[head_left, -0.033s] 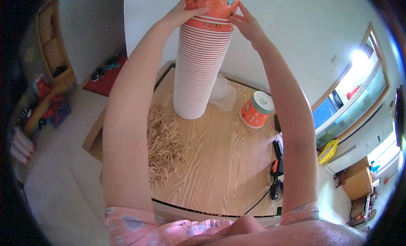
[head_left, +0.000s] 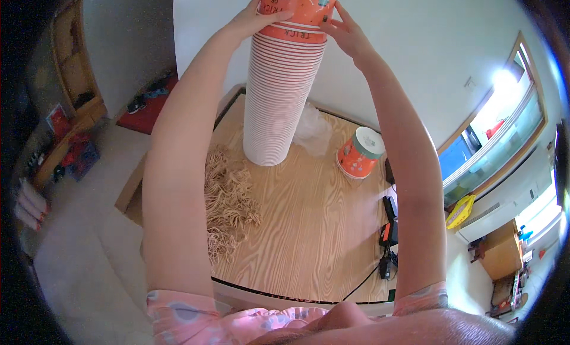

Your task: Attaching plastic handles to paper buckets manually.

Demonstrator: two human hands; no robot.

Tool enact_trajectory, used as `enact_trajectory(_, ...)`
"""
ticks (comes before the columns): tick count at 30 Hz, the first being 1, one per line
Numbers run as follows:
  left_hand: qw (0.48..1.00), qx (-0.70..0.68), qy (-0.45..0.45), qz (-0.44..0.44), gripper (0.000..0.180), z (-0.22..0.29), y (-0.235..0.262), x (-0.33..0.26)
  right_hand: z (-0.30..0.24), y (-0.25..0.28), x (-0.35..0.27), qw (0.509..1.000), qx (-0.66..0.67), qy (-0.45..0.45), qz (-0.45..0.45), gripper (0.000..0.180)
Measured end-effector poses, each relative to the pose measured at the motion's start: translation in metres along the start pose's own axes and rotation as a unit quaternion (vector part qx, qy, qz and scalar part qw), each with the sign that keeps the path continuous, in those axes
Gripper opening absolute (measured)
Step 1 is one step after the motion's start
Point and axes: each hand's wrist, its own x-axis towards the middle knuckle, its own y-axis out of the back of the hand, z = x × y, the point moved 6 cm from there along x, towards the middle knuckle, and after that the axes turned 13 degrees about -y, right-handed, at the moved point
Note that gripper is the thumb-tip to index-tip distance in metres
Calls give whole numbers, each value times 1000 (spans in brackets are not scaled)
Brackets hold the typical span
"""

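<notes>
A tall stack of nested paper buckets, upside down with white rims showing one above another, rises from the far part of the table. At its top is an orange printed paper bucket, cut off by the upper edge of the view. My left hand grips this bucket's left side, thumb across its front. On the opposite side my right hand clasps it, thumb and fingers against the wall. Both arms are stretched out high. A short upside-down set of orange buckets with a pale base stands right of the stack.
Tangled beige cords lie on the left of the wood-grain table. A crumpled clear plastic bag sits behind the stack. Black power adapters with a cable line the right edge. A cardboard box is left of the table.
</notes>
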Motion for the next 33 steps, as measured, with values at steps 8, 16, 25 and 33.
enact_trajectory(8,996,27,1,84,112,2,1,-17,7,-3,2,990,135,8,30,89)
enact_trajectory(16,998,-50,39,3,99,-10,-7,-16,20,-5,12,996,75,-36,34,82)
enact_trajectory(25,997,-12,74,-8,97,-7,-2,-26,27,-5,3,992,88,-66,67,84)
enact_trajectory(33,997,15,73,-3,100,3,1,-26,26,1,0,987,105,-80,86,82)
